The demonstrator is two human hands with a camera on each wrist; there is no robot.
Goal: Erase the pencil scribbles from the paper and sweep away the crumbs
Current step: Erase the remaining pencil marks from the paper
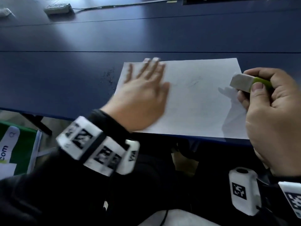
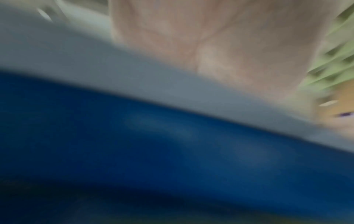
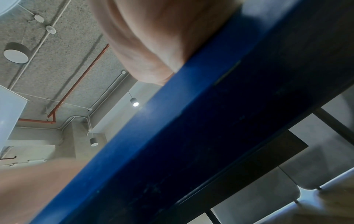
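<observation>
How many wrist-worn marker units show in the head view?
2: one on the left wrist, lower left; one on the right wrist, lower right, partly cut off by the frame edge.

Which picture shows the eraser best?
The head view: the eraser, grey with a green sleeve, is plainly held in the right hand above the paper. The left wrist view is blurred, and the right wrist view shows only hand and table edge, no eraser.

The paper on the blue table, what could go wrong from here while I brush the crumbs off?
The paper reaches the table's near edge, so a hard swipe by the flat left hand could slide or crease it. Crumbs lie on the table beside the sheet and may just spread. Faint pencil marks remain, and the right hand holds the eraser off the sheet.
</observation>
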